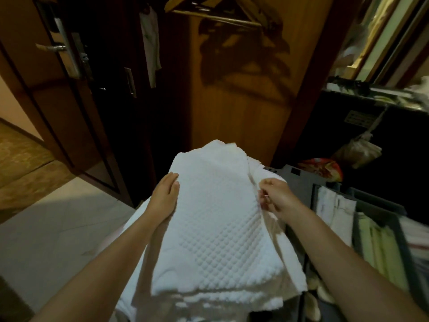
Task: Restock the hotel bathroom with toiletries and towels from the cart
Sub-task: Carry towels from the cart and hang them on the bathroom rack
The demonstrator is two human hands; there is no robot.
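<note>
The top towel [216, 219], white with a diamond weave, lies folded on a towel pile [204, 300] directly in front of us, just left of the grey cart tray [301, 175]. What carries the pile from below is hidden.

Our left hand [166, 194] rests on the left edge of the towel with straight fingers laid flat. We judge this is to keep the fold from sliding. Our right hand [276, 197] has its fingers curled and pinches the right edge. This looks like a grip to lift this one piece away from the layers under it, so the towel part of the restocking seems only at its beginning.

In the cart compartments to the right stand white sachets [334, 212] and pale green packets [380, 247], probably the toiletries. Behind the pile is a wooden wardrobe panel [241, 89] with hangers [218, 10] above, and a door handle [50, 47] is at the far left.
</note>
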